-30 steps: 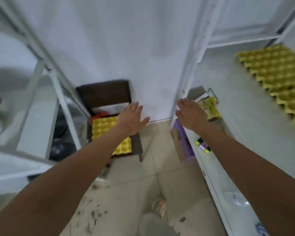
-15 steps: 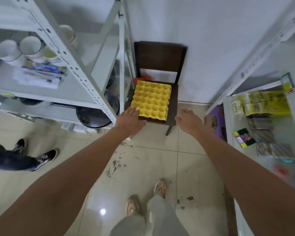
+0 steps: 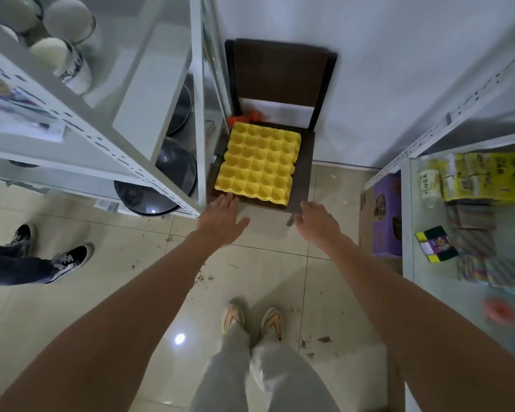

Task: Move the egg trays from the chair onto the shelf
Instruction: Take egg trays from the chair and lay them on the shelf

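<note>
A yellow egg tray (image 3: 257, 163) lies flat on the seat of a dark brown chair (image 3: 280, 72) that stands against the white wall. My left hand (image 3: 222, 220) reaches toward the tray's near left corner with straight fingers, its fingertips just short of the tray's edge. My right hand (image 3: 317, 223) hovers at the seat's near right corner, fingers relaxed, holding nothing. Both arms stretch forward from the bottom of the view.
A white metal shelf (image 3: 101, 135) with cups and dark pans stands left of the chair. On the right, a second white shelf (image 3: 411, 221) holds packets, with a purple box (image 3: 387, 215) on the floor beside it. Another person's shoes (image 3: 69, 260) are at the left. Debris litters the tiled floor.
The view swung from the right shelf down to the chair. Both hands moved forward and now sit close to the front edge of the tray and seat.
</note>
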`<state>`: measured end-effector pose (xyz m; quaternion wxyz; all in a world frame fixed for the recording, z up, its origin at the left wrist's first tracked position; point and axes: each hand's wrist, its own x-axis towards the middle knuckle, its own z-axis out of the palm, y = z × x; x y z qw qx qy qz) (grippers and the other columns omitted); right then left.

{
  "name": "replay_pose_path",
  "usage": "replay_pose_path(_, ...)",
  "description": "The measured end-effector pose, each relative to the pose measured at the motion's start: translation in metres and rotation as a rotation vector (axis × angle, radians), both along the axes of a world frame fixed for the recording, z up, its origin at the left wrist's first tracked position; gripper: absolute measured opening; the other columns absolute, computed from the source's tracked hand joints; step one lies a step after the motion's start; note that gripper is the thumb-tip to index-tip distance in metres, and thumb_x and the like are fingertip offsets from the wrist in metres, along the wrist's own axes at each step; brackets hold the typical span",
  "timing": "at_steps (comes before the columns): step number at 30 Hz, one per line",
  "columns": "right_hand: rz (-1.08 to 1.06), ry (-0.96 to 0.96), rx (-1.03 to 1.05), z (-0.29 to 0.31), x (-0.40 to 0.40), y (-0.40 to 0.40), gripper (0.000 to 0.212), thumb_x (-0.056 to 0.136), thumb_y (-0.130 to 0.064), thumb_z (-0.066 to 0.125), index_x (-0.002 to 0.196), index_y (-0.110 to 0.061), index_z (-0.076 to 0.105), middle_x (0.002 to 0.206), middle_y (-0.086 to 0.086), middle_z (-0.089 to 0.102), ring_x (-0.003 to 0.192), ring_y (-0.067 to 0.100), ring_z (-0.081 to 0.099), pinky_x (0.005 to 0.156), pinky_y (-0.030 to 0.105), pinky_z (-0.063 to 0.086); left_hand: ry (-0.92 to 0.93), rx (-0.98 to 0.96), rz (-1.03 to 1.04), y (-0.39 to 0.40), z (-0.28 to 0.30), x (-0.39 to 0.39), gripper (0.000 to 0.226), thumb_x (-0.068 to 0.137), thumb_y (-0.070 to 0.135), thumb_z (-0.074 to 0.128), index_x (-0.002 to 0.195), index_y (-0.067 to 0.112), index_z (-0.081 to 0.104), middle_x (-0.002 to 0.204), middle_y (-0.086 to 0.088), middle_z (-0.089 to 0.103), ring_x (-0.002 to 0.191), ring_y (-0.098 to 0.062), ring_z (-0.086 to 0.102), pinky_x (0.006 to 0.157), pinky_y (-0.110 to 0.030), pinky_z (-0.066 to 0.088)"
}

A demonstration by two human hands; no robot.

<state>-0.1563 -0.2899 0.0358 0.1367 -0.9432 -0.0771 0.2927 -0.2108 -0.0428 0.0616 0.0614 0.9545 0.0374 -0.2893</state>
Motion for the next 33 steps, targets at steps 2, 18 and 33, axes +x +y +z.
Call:
replay_pose_path(2, -0.017, 0.013, -0.007, -0.007, 0.011, -0.002, 0.050, 0.105, -0.030, 0.037, 0.150, -0.009, 0.045, 0.154, 0.012, 0.046, 0.143, 0.031, 0.041, 0.109, 0.046, 0.041, 0.012, -0.027, 0.033, 0.000, -0.011, 0.009, 0.077, 0.106, 0.057, 0.031, 0.166, 0.010, 0.017, 0.175, -0.010, 0.010, 0.162, -0.027, 0.008, 0.131, -0.046, 0.015)
replay_pose_path(18, -0.069, 0.149, -0.076, -0.086, 0.122, 0.050, 0.044, 0.104, -0.027, 0.041, 0.139, -0.005, 0.055, 0.138, 0.016, 0.056, 0.129, 0.035, 0.051, 0.103, 0.047, 0.049, 0.068, -0.203, 0.244, 0.038, -0.120, 0.130, 0.071, 0.104, 0.045, 0.048, 0.160, 0.006, 0.028, 0.170, -0.015, 0.024, 0.157, -0.033, 0.022, 0.123, -0.052, 0.031)
replay_pose_path(33, -0.562, 0.240, -0.088, -0.194, 0.179, 0.084, 0.045, 0.097, -0.037, 0.055, 0.137, -0.016, 0.057, 0.136, 0.010, 0.057, 0.120, 0.036, 0.063, 0.091, 0.045, 0.051, 0.089, -0.111, 0.660, 0.089, -0.209, 0.206, 0.066, 0.097, 0.028, 0.058, 0.153, 0.002, 0.033, 0.152, -0.019, 0.042, 0.136, -0.042, 0.046, 0.095, -0.053, 0.048)
